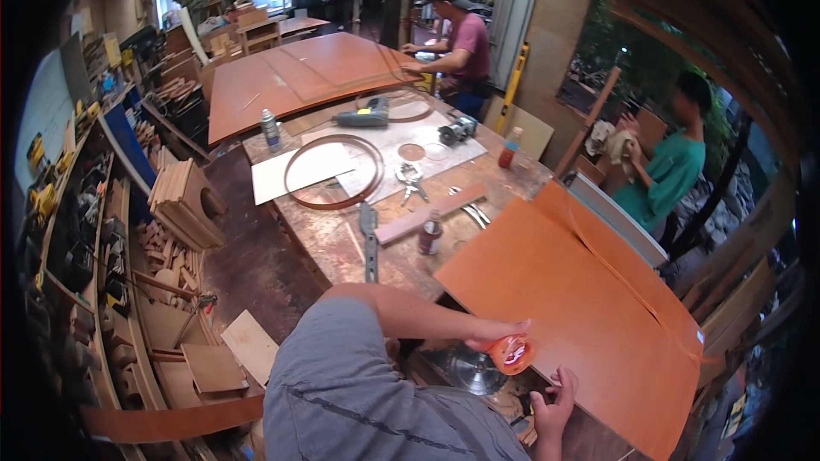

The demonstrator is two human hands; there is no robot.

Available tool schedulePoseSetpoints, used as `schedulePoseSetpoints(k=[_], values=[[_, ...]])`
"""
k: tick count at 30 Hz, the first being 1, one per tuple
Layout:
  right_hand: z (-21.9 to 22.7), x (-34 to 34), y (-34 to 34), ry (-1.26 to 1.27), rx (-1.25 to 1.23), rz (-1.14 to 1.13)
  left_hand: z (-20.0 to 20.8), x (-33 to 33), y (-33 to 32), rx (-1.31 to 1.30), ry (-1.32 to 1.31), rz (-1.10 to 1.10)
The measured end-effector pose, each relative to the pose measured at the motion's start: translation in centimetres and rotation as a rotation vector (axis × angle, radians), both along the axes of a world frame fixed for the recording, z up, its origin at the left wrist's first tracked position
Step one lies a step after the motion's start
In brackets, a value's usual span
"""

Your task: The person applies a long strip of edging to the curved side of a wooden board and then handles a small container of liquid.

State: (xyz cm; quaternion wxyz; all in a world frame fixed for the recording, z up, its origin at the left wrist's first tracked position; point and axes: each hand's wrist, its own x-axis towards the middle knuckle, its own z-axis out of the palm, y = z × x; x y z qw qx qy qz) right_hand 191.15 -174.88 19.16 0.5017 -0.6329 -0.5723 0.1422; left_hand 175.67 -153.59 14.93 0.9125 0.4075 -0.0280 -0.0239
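Note:
My left hand (497,333) is wrapped round an orange, rounded bottle-like thing (514,357), whose exact kind I cannot make out. It is held by the near left edge of a large orange-brown board (589,316) lying flat. My right hand (555,405) is at the board's near edge, fingers apart and holding nothing. Below my left hand shows a round metal saw blade (476,373), partly hidden by my arm and grey shirt.
Ahead, a worktable (333,243) bears a brown hoop (295,171), a small dark bottle (430,235), a locking clamp (412,181) and a spray can (270,130). One person (461,43) leans over another board (299,77); a second (666,162) holds a cloth. Shelves (111,290) line the left.

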Motion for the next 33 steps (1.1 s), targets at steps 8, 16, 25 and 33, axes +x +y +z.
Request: schedulePoseSetpoints(k=[8,16,25,33], values=[[2.1,-10.3,8.9,-0.313,0.082,0.339,-5.8,-13.1,-2.3,-0.352,-0.032,0.563],[4.1,-15.2,13.3,-0.499,0.026,0.512,-3.0,-18.5,-0.2,-0.238,-0.132,0.850],[11.5,-16.6,17.4,-0.801,0.168,0.437,5.7,-17.7,5.7,-0.024,-0.309,0.935],[10.9,-17.5,17.8,-0.976,0.125,0.332,4.5,-16.1,5.2,0.019,-0.420,0.838]])
